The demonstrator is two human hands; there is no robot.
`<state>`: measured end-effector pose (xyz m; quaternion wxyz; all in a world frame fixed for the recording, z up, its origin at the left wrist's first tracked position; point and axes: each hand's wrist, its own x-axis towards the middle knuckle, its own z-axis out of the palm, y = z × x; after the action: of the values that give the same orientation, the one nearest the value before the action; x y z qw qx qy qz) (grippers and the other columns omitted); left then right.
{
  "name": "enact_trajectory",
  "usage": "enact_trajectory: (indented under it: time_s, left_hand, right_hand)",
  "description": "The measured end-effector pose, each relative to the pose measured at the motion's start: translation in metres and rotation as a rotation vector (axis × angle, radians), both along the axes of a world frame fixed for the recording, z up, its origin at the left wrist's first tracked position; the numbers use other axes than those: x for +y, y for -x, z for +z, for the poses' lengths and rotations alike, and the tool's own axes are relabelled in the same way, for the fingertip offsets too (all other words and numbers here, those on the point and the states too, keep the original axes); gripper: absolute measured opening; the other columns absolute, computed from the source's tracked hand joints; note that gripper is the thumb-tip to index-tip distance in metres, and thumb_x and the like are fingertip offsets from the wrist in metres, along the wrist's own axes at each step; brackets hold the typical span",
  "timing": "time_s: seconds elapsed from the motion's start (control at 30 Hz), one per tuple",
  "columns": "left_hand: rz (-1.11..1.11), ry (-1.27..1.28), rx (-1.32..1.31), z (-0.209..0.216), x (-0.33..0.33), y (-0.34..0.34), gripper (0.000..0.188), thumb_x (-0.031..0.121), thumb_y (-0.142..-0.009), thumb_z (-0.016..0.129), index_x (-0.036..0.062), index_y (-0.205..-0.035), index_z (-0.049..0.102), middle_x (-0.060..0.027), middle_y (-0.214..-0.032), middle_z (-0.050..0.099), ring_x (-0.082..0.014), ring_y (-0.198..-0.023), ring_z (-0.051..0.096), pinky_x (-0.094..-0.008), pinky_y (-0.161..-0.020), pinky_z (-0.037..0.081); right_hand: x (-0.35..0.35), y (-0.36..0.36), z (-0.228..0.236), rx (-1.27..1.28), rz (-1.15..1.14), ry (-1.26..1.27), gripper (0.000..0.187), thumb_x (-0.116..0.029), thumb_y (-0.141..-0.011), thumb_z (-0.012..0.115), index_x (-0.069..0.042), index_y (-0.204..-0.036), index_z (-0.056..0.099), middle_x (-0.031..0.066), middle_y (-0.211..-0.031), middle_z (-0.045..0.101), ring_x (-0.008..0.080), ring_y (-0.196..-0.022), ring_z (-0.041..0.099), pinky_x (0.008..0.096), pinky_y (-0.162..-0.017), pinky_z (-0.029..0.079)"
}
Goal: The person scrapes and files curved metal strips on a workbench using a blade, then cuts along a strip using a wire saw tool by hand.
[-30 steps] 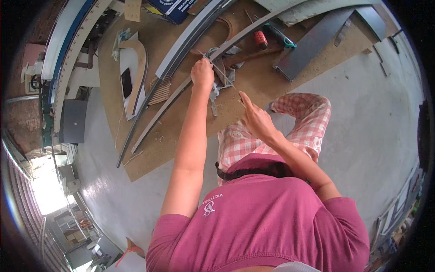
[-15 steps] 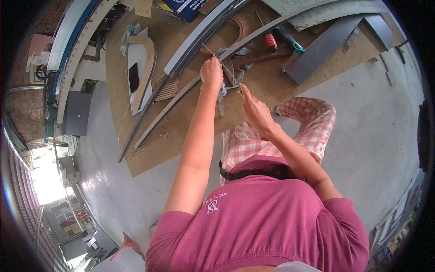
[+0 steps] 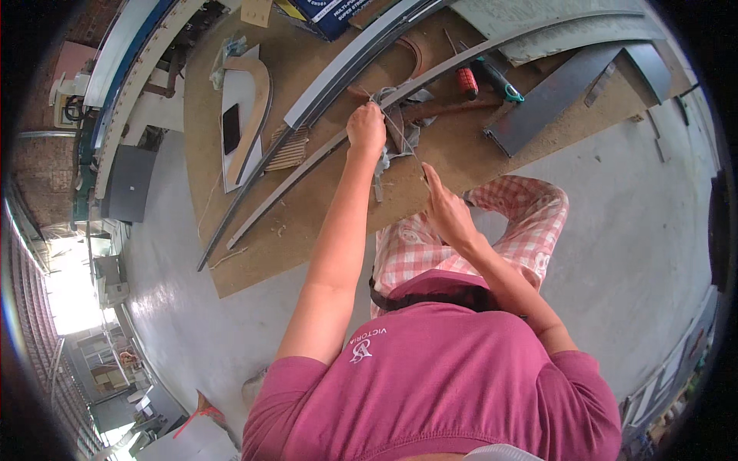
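My left hand [image 3: 367, 127] is closed around a long, narrow grey strip [image 3: 304, 171], which runs diagonally across the brown work board. My right hand [image 3: 450, 209] grips the near end of a thin, straight metal tool [image 3: 403, 139], perhaps a slim file. This tool slants up and left across the strip, just beside my left fingers; its handle is mostly hidden in my right fist. Crumpled greyish plastic or cloth [image 3: 407, 137] lies under the crossing point. Alongside, a wider curved grey-and-black profile [image 3: 311, 104] lies roughly parallel to the strip.
A brown board [image 3: 254, 269] bears a red-handled screwdriver [image 3: 467, 83], a black-and-teal tool [image 3: 500, 80], an angled dark grey panel [image 3: 538, 115], a curved wooden piece [image 3: 260, 100], a black phone [image 3: 231, 129] and corrugated cardboard [image 3: 287, 150]. A blue box [image 3: 327, 17] stands at the far edge.
My right hand has drawn back toward me and slightly right, with more of the thin tool now showing. My left hand keeps its hold; the whole view has shifted slightly.
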<state>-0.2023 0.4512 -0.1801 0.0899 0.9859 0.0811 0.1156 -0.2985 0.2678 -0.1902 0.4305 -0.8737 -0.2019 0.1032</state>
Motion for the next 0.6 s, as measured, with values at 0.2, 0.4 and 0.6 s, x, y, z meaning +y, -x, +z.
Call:
enact_trajectory:
  time_s: [0.2, 0.4, 0.6]
  left_hand:
    - [0.021, -0.017, 0.037, -0.0001, -0.0006, -0.0003, 0.014, 0.015, -0.075, 0.056, 0.0002, -0.074, 0.056, -0.0196, -0.075, 0.060, -0.0330, -0.074, 0.059, -0.0398, -0.067, 0.047]
    - [0.005, 0.025, 0.052, -0.0022, -0.0008, 0.0007, 0.015, 0.013, -0.075, 0.055, -0.0013, -0.074, 0.056, -0.0212, -0.078, 0.059, -0.0347, -0.077, 0.058, -0.0422, -0.068, 0.046]
    - [0.019, -0.022, 0.018, -0.0009, 0.0000, -0.0014, 0.015, 0.013, -0.075, 0.055, -0.0013, -0.073, 0.056, -0.0208, -0.074, 0.059, -0.0350, -0.075, 0.058, -0.0413, -0.068, 0.046]
  right_hand:
    - [-0.0033, -0.0026, 0.0042, -0.017, 0.008, 0.063, 0.053, -0.004, -0.079, 0.042, -0.010, -0.128, 0.023, 0.0271, -0.087, 0.055, 0.0420, -0.077, 0.054, 0.0484, -0.065, 0.042]
    - [-0.0039, -0.0035, 0.0019, 0.029, 0.005, 0.025, 0.052, -0.007, -0.079, 0.040, -0.008, -0.128, 0.024, 0.0252, -0.089, 0.056, 0.0413, -0.077, 0.055, 0.0469, -0.068, 0.044]
    - [-0.0067, 0.0011, 0.0002, -0.005, 0.031, 0.065, 0.052, -0.006, -0.078, 0.040, -0.008, -0.128, 0.023, 0.0247, -0.088, 0.056, 0.0406, -0.076, 0.056, 0.0470, -0.066, 0.044]
